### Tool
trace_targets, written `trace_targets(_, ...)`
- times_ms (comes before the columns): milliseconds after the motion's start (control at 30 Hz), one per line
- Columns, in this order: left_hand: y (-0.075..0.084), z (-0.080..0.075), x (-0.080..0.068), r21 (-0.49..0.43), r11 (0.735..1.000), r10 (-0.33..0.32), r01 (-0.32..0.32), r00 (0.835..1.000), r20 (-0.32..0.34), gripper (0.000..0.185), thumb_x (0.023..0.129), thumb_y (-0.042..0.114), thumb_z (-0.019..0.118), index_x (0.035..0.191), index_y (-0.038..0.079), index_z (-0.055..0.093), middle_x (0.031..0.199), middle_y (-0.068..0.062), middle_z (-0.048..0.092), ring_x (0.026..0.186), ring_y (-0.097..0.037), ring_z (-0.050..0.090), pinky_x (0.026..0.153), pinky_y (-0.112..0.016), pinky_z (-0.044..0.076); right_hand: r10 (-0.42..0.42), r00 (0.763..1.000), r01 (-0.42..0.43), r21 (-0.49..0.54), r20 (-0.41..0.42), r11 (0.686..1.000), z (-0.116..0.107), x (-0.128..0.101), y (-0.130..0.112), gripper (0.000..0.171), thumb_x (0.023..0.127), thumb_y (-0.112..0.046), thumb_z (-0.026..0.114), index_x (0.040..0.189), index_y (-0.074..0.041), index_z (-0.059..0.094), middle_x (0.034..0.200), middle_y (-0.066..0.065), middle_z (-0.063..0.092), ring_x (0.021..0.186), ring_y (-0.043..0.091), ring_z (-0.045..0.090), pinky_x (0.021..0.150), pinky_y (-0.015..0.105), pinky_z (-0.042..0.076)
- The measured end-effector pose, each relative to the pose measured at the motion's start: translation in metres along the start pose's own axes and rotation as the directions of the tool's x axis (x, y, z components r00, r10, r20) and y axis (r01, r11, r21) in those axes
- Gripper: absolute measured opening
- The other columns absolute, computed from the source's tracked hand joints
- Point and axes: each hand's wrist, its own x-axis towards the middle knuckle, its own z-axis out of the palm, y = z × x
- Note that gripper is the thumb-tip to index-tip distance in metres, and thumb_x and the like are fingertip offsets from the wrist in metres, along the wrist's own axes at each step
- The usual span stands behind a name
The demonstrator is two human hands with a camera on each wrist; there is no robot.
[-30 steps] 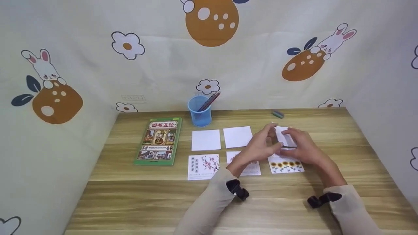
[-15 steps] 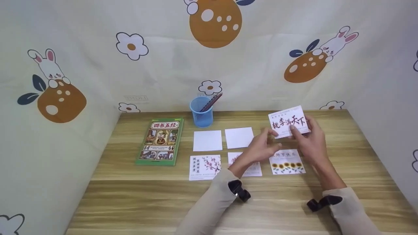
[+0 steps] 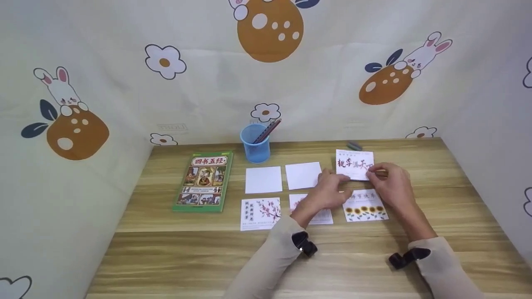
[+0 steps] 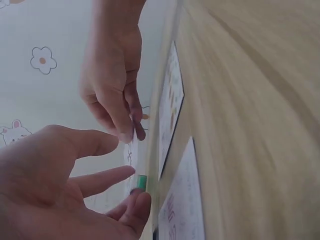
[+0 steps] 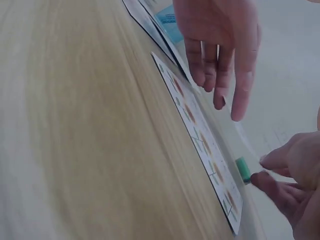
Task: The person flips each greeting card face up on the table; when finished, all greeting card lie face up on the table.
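A white square card point(image 3: 353, 162) with large dark red characters stands slightly tilted behind the sunflower card point(image 3: 365, 212). My right hand point(image 3: 390, 185) pinches its lower right corner between thumb and fingers. At its lower left corner are the fingertips of my left hand point(image 3: 325, 189), whose fingers are spread and loosely bent. In the left wrist view the pinched card shows almost edge-on below the right hand point(image 4: 112, 82). My left forearm and hand partly cover the blossom card point(image 3: 322, 216) in the front row.
Two blank white cards point(image 3: 263, 180) lie in the back row, with a plum-branch card point(image 3: 259, 211) in front. Behind them stands a blue pen cup point(image 3: 255, 151) with pencils. A green book point(image 3: 203, 180) lies at left. A small green piece point(image 3: 354, 145) sits at the back right.
The card turned from its blank back to its printed face, rose in the right hand, and then came down behind the sunflower card. The left hand stayed near its lower left corner.
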Motion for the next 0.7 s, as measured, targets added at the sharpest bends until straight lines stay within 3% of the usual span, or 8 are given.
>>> trace_targets(167,0.001,0.003,-0.003,0.045,0.996,-0.084,0.082,0.995,0.046,0.046,0.101,0.037,0.073,0.143,0.018,0.072,0.144,-0.008,0.052,0.126,-0.017,0.046,0.109,-0.028,0.046,-0.033,0.997,0.038,-0.065,0.075,0.997,0.001,0.001,0.006,0.028,0.099,-0.009,0.075,0.123,0.004,0.076,0.116,0.027,0.077,0.108,0.042,0.074,0.099,0.059,0.059)
trace_targets(267,0.002,0.003,-0.004,0.067,0.996,-0.066,0.062,0.996,0.063,0.046,0.102,0.038,0.072,0.144,0.02,0.071,0.142,-0.007,0.052,0.123,-0.016,0.044,0.106,-0.026,0.045,-0.065,0.992,0.074,-0.077,0.11,0.994,0.001,0.001,0.008,0.038,0.099,-0.011,0.076,0.133,0.003,0.071,0.128,0.03,0.071,0.119,0.047,0.068,0.106,0.064,0.053)
trace_targets(433,0.002,0.002,-0.005,0.133,0.991,-0.046,0.033,0.995,0.091,0.045,0.104,0.04,0.07,0.146,0.024,0.07,0.146,-0.006,0.052,0.127,-0.018,0.044,0.106,-0.028,0.046,-0.101,0.973,0.138,-0.171,0.207,0.976,-0.003,0.0,0.007,0.042,0.102,-0.019,0.073,0.143,-0.01,0.07,0.155,0.032,0.055,0.144,0.058,0.047,0.121,0.076,0.03)
trace_targets(567,0.002,-0.001,-0.005,0.179,0.983,-0.049,0.029,0.993,0.106,0.049,0.104,0.041,0.069,0.15,0.024,0.067,0.162,-0.011,0.047,0.144,-0.025,0.041,0.119,-0.034,0.042,-0.059,0.964,0.127,-0.257,0.258,0.958,-0.008,-0.002,0.003,0.037,0.104,-0.025,0.07,0.14,-0.017,0.074,0.159,0.03,0.052,0.147,0.061,0.041,0.12,0.08,0.025)
trace_targets(700,0.002,-0.003,-0.006,0.188,0.982,-0.04,0.009,0.985,0.165,0.05,0.105,0.041,0.067,0.152,0.024,0.065,0.173,-0.014,0.038,0.155,-0.03,0.035,0.127,-0.042,0.038,-0.035,0.963,0.105,-0.253,0.269,0.962,-0.009,-0.001,0.002,0.036,0.104,-0.027,0.071,0.138,-0.016,0.075,0.159,0.031,0.053,0.148,0.061,0.041,0.121,0.081,0.024)
